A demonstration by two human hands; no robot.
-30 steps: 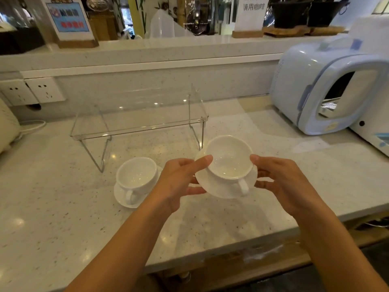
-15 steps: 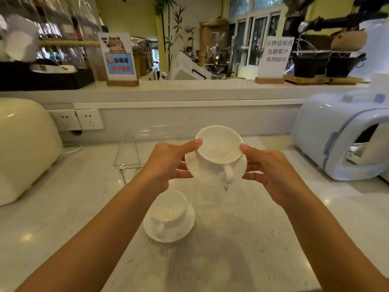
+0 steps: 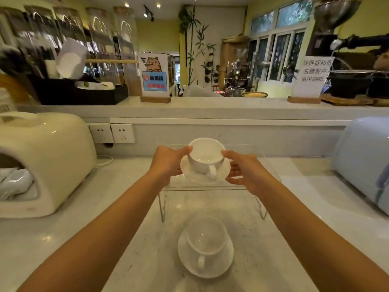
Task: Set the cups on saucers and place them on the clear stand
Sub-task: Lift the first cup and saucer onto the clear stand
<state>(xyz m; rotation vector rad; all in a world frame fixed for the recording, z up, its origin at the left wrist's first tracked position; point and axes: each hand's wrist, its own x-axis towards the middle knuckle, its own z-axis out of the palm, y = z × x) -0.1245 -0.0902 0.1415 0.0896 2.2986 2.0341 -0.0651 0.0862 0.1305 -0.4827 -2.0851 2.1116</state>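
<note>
A white cup sits on a white saucer, and both my hands hold the pair just above the top of the clear stand. My left hand grips the left side of the saucer with the thumb at the cup rim. My right hand grips the right side the same way. The cup's handle points toward me. A second white cup rests on its own saucer on the counter in front of the stand, handle toward me.
A cream appliance stands at the left and a pale blue appliance at the right. Wall sockets sit behind the stand. A raised ledge behind carries signs and a black tray.
Both hands have carried the cup and saucer up and away from me, over the clear stand. The camera tilted up and shifted, so the second cup now lies below centre.
</note>
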